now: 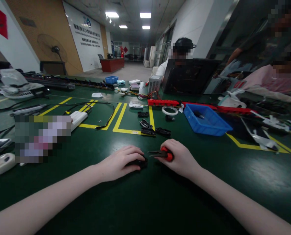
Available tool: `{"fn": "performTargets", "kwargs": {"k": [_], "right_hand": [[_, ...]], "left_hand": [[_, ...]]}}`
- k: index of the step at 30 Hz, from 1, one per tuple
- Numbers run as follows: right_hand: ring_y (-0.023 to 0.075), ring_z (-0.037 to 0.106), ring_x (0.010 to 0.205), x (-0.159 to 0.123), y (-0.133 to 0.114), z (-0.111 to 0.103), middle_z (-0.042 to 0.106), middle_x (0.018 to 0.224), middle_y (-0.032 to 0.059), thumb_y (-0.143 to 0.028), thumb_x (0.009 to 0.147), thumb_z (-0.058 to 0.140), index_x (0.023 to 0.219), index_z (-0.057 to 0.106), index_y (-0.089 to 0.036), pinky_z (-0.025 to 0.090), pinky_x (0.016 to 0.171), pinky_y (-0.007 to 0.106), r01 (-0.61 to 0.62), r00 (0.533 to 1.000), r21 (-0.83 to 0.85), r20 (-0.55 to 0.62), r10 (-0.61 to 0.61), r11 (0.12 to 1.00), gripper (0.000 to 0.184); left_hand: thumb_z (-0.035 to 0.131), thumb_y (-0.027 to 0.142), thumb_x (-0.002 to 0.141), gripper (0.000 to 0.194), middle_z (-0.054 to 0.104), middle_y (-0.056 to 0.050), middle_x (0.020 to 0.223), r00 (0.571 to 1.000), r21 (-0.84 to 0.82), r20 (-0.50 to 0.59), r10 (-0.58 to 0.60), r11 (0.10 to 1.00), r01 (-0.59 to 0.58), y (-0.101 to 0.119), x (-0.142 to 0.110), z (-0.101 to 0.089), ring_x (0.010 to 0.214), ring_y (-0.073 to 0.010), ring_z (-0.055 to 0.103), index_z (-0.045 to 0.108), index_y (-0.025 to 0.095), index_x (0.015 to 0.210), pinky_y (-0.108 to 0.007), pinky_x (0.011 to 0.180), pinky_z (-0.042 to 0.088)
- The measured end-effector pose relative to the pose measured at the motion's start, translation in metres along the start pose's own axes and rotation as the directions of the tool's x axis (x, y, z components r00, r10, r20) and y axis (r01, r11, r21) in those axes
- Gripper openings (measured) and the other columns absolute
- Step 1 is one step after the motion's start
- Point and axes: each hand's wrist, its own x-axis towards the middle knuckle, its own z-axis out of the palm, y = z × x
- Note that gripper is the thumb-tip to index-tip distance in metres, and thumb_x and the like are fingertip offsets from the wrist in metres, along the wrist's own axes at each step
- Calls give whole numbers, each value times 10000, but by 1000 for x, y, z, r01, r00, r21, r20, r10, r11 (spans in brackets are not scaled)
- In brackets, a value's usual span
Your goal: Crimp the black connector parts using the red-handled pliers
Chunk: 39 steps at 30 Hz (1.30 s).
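Note:
My left hand (pixel 126 162) is closed around a small black part (pixel 142 162) low over the green table; its exact kind is mostly hidden by my fingers. In my right hand (pixel 178 159) is a pair of pliers (pixel 168 154) with red handles. Their thin dark jaws point left toward the black part and stay apart from it, looking slightly parted. Beyond my hands lie several black plastic pieces (pixel 147 131), some inside the yellow tape outline and some at its edge.
A blue bin (pixel 206 120) with a small dark item inside stands to the right, near a white ring (pixel 170 110). Red strips (pixel 163 102) lie behind it. A white power strip (pixel 79 119) and black cable (pixel 113 114) are on the left. Co-workers sit across the table.

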Motion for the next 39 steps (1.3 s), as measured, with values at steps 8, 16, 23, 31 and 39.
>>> {"fn": "performTargets", "kwargs": {"k": [8,16,23,31,39], "right_hand": [[181,555,698,16,25,7,629,779,59,-604,831,595,835,574,-180,401,631,305,175,984,-99,31,-173,980,425],[181,523,680,8,53,-8,615,780,78,-586,956,358,811,577,-172,366,640,316,235,971,-186,76,-225,954,490],[170,507,696,7,57,-8,611,812,79,-447,1009,278,777,560,-184,362,651,315,197,980,-139,30,-195,970,450],[210,515,814,12,65,-10,615,834,94,-357,999,304,801,582,-196,411,716,348,258,964,-132,-31,-264,957,377],[194,540,787,17,61,-8,635,829,85,-269,993,329,807,601,-187,431,702,340,245,968,-111,-35,-250,963,340]], "left_hand": [[589,288,927,256,590,-81,1240,993,-35,-79,-85,996,82,-5,34,7,1168,-237,531,598,214,1172,-413,1005,455],[621,323,909,238,609,-67,1215,992,-62,-87,-93,994,88,-2,60,17,1131,-231,562,628,208,1117,-404,995,444],[602,308,923,210,608,-79,1222,992,-111,-107,-69,992,57,1,57,16,1132,-223,572,643,197,1097,-385,994,448],[661,397,879,320,617,-79,1174,1000,60,-1,-29,998,29,0,60,17,1077,-238,589,586,195,1116,-390,939,445],[700,304,843,470,618,-86,1176,988,-101,-26,-150,984,146,-1,60,18,1043,-223,614,474,200,1241,-349,862,496]]}}
